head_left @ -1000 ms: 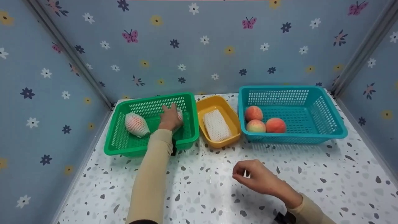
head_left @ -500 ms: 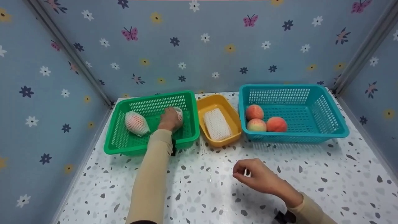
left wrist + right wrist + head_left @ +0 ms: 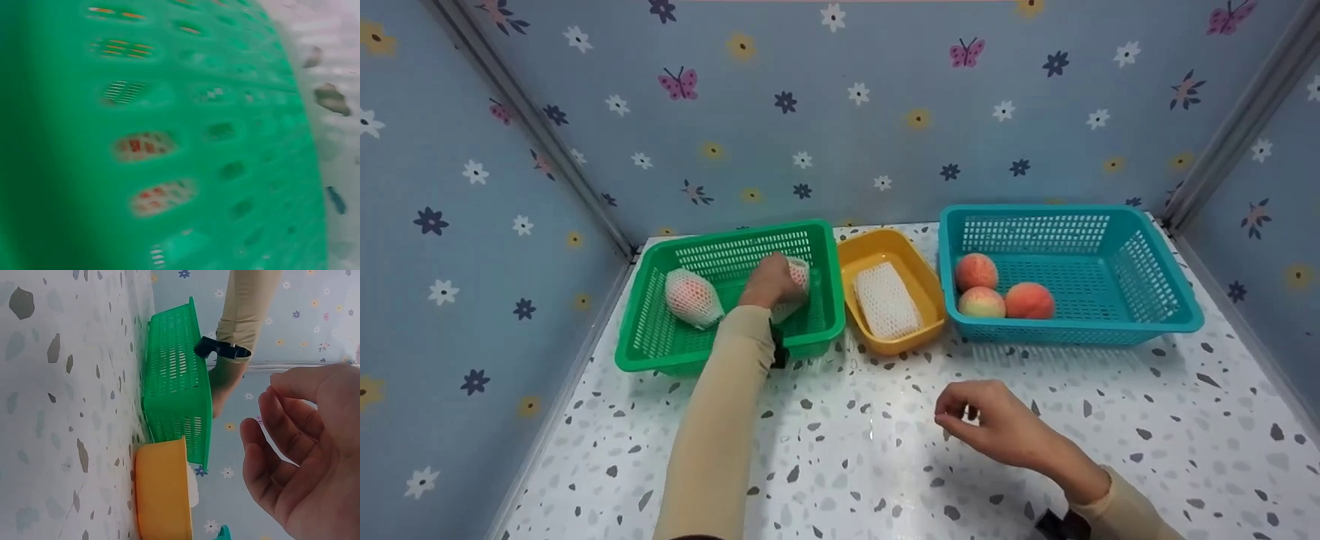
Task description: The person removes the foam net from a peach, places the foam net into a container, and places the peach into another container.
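My left hand [image 3: 772,281] is inside the green basket [image 3: 712,349], bent over the left side of a peach in a white foam net [image 3: 799,281]. Its fingertips are hidden, and I cannot tell whether they grip the fruit. Another net-wrapped peach [image 3: 691,298] lies at the basket's left. In the left wrist view, blurred red and white netting [image 3: 146,146] shows through the green wall [image 3: 270,185]. Over the tabletop, my right hand [image 3: 997,424] is loosely curled with thumb near the fingers and holds nothing; the right wrist view shows the same hand [image 3: 315,444] from its palm side.
A yellow tray [image 3: 931,289] with white foam nets [image 3: 887,300] stands between the baskets. In the blue basket [image 3: 1080,330] at right sit three bare peaches [image 3: 1030,301]. Patterned walls [image 3: 855,135] enclose the speckled table [image 3: 840,457].
The left hand's fingers were spread a second ago and are now bent down. That hand and the peach beside it have shifted slightly right. The right hand has moved slightly right.
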`<state>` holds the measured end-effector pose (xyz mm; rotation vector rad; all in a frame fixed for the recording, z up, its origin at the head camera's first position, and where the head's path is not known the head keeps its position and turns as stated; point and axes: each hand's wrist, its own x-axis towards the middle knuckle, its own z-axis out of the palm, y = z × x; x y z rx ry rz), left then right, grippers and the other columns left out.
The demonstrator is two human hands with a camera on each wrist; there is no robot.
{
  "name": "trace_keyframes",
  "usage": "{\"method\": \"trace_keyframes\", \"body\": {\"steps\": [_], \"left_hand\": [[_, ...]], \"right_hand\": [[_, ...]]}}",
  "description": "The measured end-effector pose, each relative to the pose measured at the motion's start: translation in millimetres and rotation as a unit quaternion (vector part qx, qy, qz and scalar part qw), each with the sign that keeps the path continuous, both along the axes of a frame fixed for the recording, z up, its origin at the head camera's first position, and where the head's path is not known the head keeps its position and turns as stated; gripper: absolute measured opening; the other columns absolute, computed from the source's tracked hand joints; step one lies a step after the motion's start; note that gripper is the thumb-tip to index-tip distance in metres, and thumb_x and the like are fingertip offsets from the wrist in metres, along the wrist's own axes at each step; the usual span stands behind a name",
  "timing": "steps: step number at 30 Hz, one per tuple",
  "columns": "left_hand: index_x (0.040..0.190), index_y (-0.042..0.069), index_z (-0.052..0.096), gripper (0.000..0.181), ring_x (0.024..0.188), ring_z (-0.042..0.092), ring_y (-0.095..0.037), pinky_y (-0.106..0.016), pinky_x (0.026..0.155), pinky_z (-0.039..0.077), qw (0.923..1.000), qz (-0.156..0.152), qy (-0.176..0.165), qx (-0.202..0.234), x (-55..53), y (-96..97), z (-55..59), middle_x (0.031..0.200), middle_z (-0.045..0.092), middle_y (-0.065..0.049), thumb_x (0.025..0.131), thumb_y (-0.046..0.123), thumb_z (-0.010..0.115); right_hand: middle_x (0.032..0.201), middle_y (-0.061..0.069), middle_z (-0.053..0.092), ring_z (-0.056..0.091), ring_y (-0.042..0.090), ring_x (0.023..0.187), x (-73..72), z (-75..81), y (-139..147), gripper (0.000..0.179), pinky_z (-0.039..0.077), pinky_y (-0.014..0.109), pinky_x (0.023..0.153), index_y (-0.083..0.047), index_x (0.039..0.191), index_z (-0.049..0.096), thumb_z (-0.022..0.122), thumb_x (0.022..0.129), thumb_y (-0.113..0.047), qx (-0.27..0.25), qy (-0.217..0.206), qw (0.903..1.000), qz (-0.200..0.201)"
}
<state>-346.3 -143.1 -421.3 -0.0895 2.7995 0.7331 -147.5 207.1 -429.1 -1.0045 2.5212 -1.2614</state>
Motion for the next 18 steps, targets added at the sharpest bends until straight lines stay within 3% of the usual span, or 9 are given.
{"method": "trace_keyframes", "body": {"steps": [3, 9, 14, 18], "left_hand": [[0.114, 0.001, 0.053, 0.042, 0.084, 0.053, -0.027, -0.043, 0.074, 0.048, 0.9999, -0.006, 0.003, 0.012, 2.2, -0.2, 9.2, 0.101, 0.057, -0.015, 0.083, 0.021, 0.072], [0.138, 0.003, 0.038, 0.074, 0.096, 0.052, -0.029, -0.046, 0.085, 0.049, 0.9978, -0.029, 0.056, 0.021, 13.0, 1.3, 32.3, 0.118, 0.051, -0.015, 0.079, 0.028, 0.076], [0.146, 0.006, 0.033, 0.087, 0.101, 0.051, -0.026, -0.044, 0.085, 0.051, 0.9907, -0.040, 0.123, 0.042, 33.2, 5.1, 51.5, 0.128, 0.048, -0.012, 0.076, 0.032, 0.078], [0.146, 0.009, 0.034, 0.088, 0.104, 0.051, -0.024, -0.042, 0.083, 0.052, 0.9839, -0.042, 0.158, 0.073, 55.5, 13.4, 56.6, 0.131, 0.048, -0.010, 0.075, 0.035, 0.078]], "right_hand": [[0.077, -0.011, 0.063, 0.058, 0.007, 0.068, 3.5, -0.7, 4, 0.011, 0.050, 0.028, 0.062, -0.030, 0.089, 0.065, 0.067, 0.094, -0.020, 0.005, -0.017, 0.9998, -0.003], [0.079, -0.013, 0.062, 0.057, 0.008, 0.069, 10.5, -6.0, 8, 0.008, 0.051, 0.028, 0.061, -0.029, 0.090, 0.065, 0.066, 0.095, -0.022, 0.001, -0.021, 0.9996, 0.018], [0.080, -0.011, 0.064, 0.058, 0.008, 0.070, 13.9, -12.1, 11, 0.006, 0.051, 0.029, 0.062, -0.029, 0.091, 0.066, 0.064, 0.096, -0.028, 0.004, -0.035, 0.9991, 0.022], [0.081, -0.009, 0.065, 0.058, 0.008, 0.071, 15.5, -15.9, 13, 0.006, 0.051, 0.028, 0.064, -0.030, 0.091, 0.067, 0.065, 0.095, -0.025, 0.013, -0.049, 0.9986, 0.014]]}}
